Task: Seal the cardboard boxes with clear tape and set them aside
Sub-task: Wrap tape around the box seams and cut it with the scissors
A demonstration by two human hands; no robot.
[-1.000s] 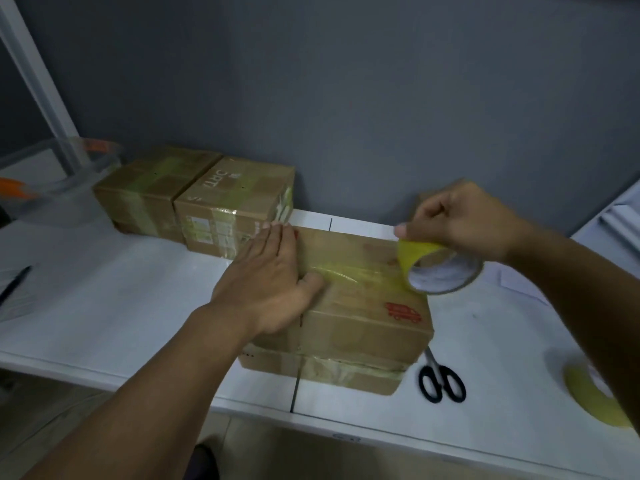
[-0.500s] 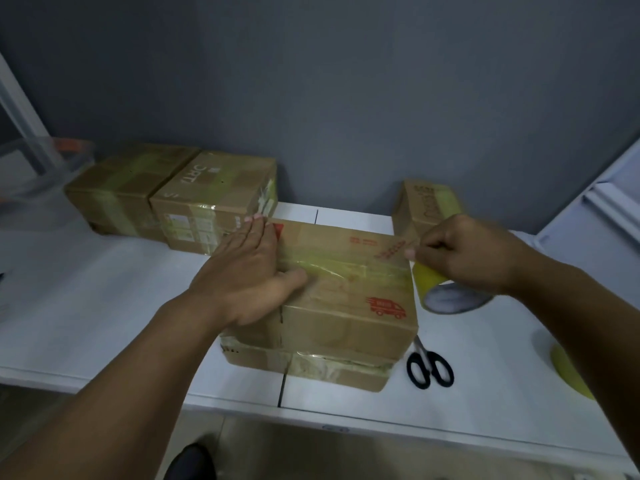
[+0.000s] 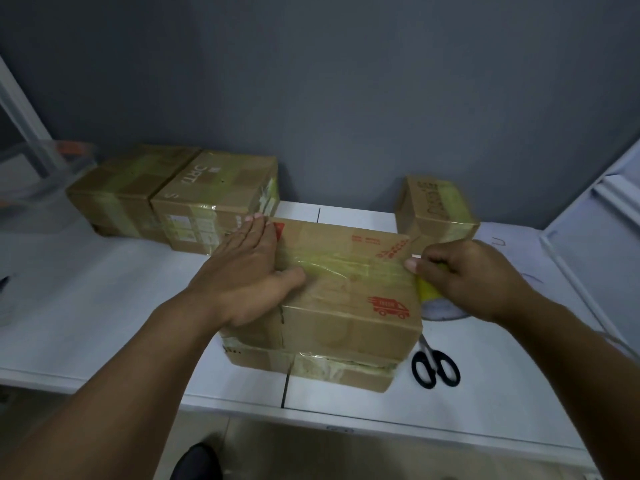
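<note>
The taping step is in hand: a strip of clear tape (image 3: 349, 266) runs across the top of the box (image 3: 346, 306) at the tabletop's (image 3: 104, 289) front, the left hand (image 3: 252, 271) pressing flat, fingers straight. The right hand (image 3: 464, 275) grips the tape roll (image 3: 436, 299) at the box's right edge. Next, I judge, the tape must go down that side and be cut; scissors (image 3: 434, 365) lie just beside.
</note>
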